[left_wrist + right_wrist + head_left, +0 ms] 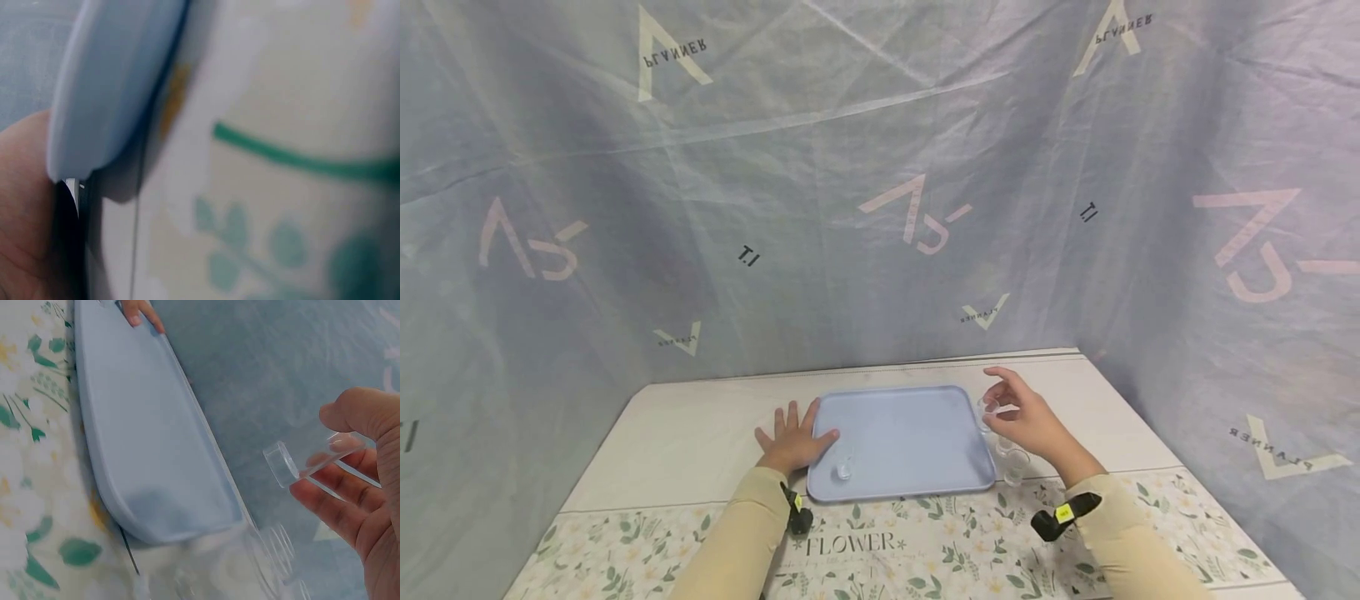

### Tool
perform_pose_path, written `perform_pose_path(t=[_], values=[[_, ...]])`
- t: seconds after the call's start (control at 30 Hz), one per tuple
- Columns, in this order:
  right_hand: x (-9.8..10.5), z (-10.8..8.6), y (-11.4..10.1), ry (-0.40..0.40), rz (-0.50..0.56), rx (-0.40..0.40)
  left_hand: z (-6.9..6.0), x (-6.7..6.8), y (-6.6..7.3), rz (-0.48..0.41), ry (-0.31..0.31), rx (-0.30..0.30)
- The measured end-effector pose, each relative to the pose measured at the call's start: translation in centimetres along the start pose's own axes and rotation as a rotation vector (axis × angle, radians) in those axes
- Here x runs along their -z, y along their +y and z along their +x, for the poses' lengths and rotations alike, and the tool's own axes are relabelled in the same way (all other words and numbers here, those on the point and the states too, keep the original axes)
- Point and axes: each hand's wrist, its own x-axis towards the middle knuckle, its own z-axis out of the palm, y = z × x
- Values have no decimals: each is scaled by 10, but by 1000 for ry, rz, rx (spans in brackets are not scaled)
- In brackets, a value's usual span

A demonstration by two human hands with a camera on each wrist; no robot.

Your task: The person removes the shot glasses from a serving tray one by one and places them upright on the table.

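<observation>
A light blue tray (pixel 902 442) lies on the table, and a small clear cup (pixel 844 468) is near its front left corner. My left hand (pixel 792 440) rests at the tray's left rim with its fingers spread and the thumb over the edge. Just beyond the tray's right edge, my right hand (pixel 1028 421) holds another clear cup (pixel 284 465) between thumb and fingers. The right wrist view shows that cup tilted on its side. In the left wrist view, only part of the left hand (pixel 25 206) appears beside the tray's edge.
More clear cups (pixel 1017 465) stand to the right of the tray, below the right hand; overlap hides how many. A flower-printed cloth (pixel 857 567) covers the table's near part. Grey-blue fabric (pixel 820 208) hangs behind and at both sides.
</observation>
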Motion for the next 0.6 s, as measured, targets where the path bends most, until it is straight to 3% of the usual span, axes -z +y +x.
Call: perform_pose_path(t=[0.33, 0.6], values=[[28, -12, 29, 34, -69, 3, 7, -7, -7, -3, -12, 3], [49, -20, 32, 72, -101, -10, 9, -7, -7, -8, -7, -2]])
